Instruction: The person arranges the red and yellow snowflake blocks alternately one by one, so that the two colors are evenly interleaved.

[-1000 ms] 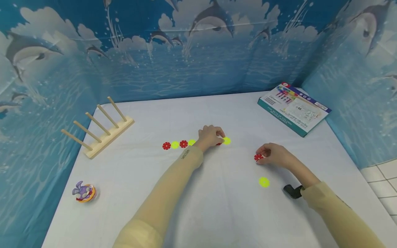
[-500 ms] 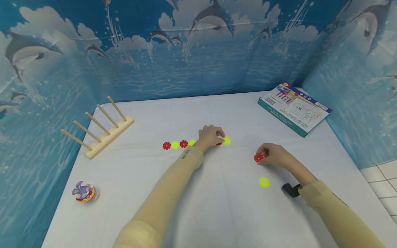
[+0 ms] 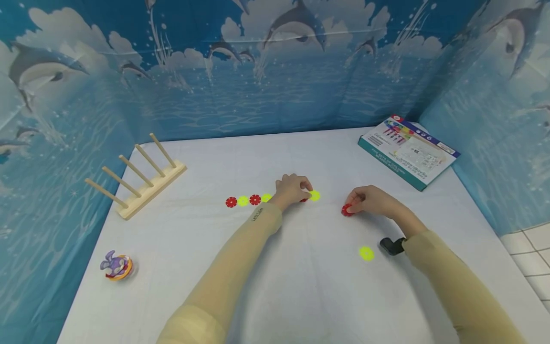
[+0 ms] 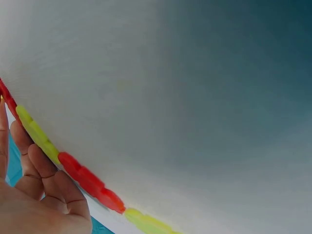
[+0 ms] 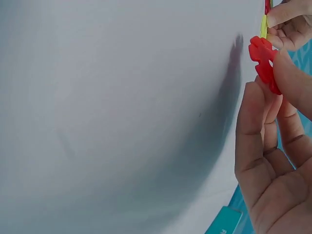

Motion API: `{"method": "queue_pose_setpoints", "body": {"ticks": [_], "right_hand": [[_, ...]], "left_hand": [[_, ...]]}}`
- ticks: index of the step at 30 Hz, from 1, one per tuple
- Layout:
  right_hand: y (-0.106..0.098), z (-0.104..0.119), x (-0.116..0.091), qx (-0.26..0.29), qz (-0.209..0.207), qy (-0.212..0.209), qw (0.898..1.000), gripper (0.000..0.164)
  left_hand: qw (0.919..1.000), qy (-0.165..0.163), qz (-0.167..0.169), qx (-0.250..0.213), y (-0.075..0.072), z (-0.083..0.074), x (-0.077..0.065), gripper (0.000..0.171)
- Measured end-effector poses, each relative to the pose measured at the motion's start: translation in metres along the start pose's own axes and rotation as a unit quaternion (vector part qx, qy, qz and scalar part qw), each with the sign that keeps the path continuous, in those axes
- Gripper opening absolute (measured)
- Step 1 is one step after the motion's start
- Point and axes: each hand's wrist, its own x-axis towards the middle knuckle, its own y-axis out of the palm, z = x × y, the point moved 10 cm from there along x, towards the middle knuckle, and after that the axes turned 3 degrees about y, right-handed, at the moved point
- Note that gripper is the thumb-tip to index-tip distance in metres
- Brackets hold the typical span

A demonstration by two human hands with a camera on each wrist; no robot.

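Note:
A row of red and yellow notched plastic discs (image 3: 231,202) runs across the white table, partly hidden behind my left hand (image 3: 290,190). The left thumb and index finger pinch the edge of the yellow disc (image 3: 315,195) at the row's right end; a red disc (image 3: 303,199) shows just under them. My right hand (image 3: 373,200) pinches a single red disc (image 5: 263,61) between thumb and fingers, a short way right of the row. In the right wrist view, this disc is tilted and overlaps the row's yellow end disc (image 5: 263,27).
A loose yellow disc (image 3: 366,253) lies nearer, below the right hand. At left stands a wooden base with upright pegs (image 3: 150,188), with a purple toy figure (image 3: 116,265) in front. A flat box (image 3: 408,152) lies at the back right, near the dolphin-print curtain (image 3: 275,95).
My right hand has moved left and slightly away from me, bringing its red disc closer to the row's right end. The left hand has stayed in place.

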Motion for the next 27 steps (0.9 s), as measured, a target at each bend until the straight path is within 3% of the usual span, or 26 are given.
{"method": "queue_pose_setpoints", "body": {"ticks": [8,14,27], "right_hand": [[-0.004,0.017,0.028,0.037,-0.024,0.020,0.999,0.031],[-0.005,0.026,0.042,0.030,-0.043,0.042,0.998,0.032],[-0.003,0.038,0.049,0.001,-0.083,0.048,0.995,0.029]], "left_hand": [[1.0000,0.001,0.001,-0.003,0.000,-0.001,0.000,0.013],[0.9999,0.004,0.001,-0.016,-0.001,-0.001,0.000,0.013],[0.9999,-0.001,0.004,-0.017,0.000,0.001,0.003,0.013]]}}
